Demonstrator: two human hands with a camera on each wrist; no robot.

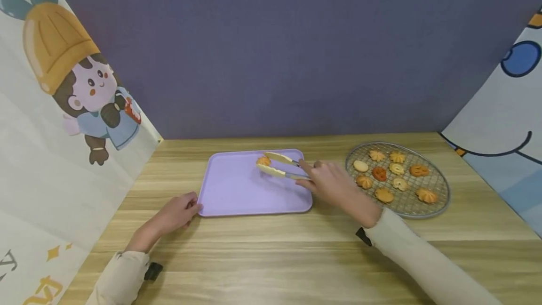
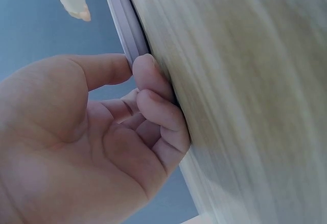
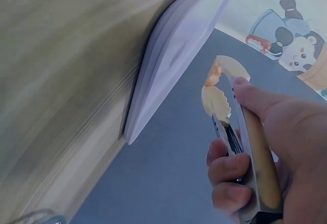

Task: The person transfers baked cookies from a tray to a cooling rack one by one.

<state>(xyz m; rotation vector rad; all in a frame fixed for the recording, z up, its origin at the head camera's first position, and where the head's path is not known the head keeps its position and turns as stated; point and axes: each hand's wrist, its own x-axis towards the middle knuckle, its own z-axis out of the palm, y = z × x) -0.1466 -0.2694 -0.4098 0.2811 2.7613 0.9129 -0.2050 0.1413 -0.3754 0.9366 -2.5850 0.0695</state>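
Note:
A pair of tongs [image 1: 271,170] with cream-coloured tips is gripped in my right hand [image 1: 332,182], thumb on one arm and fingers curled round the other in the right wrist view. Between the tips sits a golden cookie [image 1: 263,160], above the back part of a lilac tray [image 1: 237,187]. In the right wrist view the cookie [image 3: 213,74] appears clear of the tray surface. At the tray's front left corner, my left hand [image 1: 175,213] pinches the rim between thumb and index finger; the other fingers are curled close to the tabletop.
To the right stands a round wire rack [image 1: 402,204] bearing several cookies of different shapes, among them a reddish cookie [image 1: 379,173]. Behind the wooden table [image 1: 262,258] rises a dark blue-grey panel [image 1: 296,60]. Printed cloth [image 1: 38,164] hangs at the left side.

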